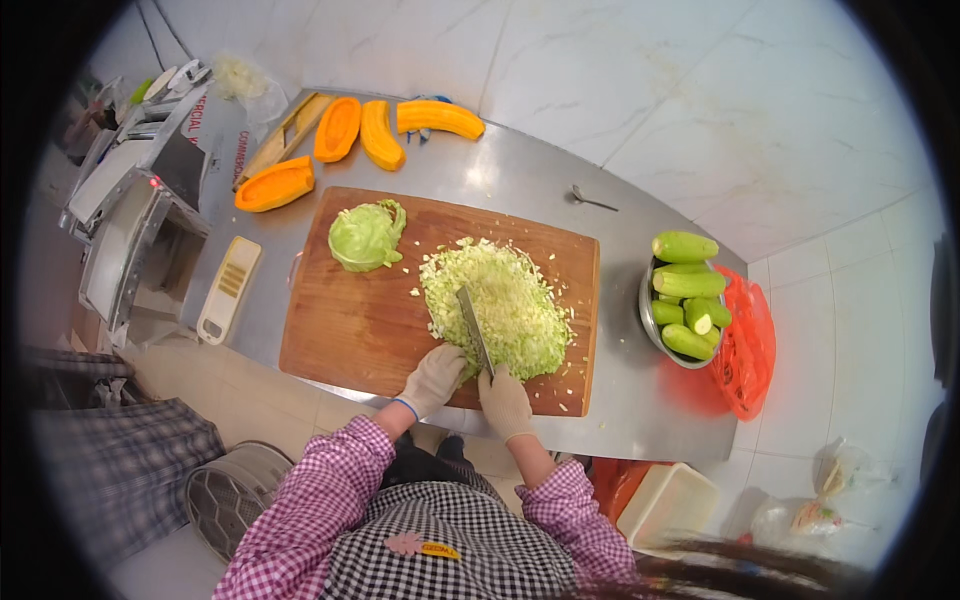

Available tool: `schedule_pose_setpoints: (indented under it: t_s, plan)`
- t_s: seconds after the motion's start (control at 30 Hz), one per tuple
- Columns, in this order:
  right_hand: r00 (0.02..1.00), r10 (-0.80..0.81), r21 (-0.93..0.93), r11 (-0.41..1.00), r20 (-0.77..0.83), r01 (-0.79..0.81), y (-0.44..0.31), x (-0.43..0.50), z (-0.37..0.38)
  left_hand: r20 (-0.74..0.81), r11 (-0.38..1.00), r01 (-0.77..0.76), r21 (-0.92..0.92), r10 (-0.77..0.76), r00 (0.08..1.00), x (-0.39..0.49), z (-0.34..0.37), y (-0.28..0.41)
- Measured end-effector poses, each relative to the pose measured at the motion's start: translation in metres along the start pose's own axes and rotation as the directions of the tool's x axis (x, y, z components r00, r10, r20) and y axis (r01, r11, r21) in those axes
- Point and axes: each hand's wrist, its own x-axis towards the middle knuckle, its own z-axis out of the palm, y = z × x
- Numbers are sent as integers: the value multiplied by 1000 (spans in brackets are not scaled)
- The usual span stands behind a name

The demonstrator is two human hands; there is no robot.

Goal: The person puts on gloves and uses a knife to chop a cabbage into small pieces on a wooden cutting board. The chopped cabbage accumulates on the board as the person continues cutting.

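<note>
Both my hands wear pale knit gloves over the near edge of a wooden cutting board [360, 315]. My right hand [506, 401] grips the handle end of a kitchen knife [475, 330], its blade slanting away to the upper left across a wide heap of chopped cabbage [502, 300]. Just left of the blade, my left hand [435, 379] rests at the heap's near edge with its fingers bent. Whether it holds some cabbage under the fingers cannot be told. A larger piece of cabbage [365, 236] lies at the board's far left.
Peeled orange squash pieces [382, 135] and a wooden slicer [281, 139] lie at the back left. A white grater [230, 289] is left of the board. On the right stand a metal bowl [651, 330] of green squash [688, 283], a red plastic bag [750, 337] and a spoon [596, 200].
</note>
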Motion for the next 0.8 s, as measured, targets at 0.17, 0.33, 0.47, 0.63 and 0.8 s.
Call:
schedule_pose_setpoints:
  t_s: [0.17,0.33,0.47,0.63,0.8]
  plan:
    - [1000,-13,-51,999,17,14,-1,10,-8,-62,995,64,-79,-69,996,3,-4,8]
    - [999,-40,-9,999,1,40,9,14,-37,-25,986,148,-75,-150,988,-2,4,62]
    - [997,35,170,984,73,-46,19,16,-36,-76,991,117,64,-112,991,1,16,65]
    - [997,-82,99,992,-1,82,28,13,-27,-198,960,236,150,-205,959,7,12,26]
    - [998,-48,49,998,49,46,16,-13,-22,-157,953,302,-8,-300,941,6,6,22]
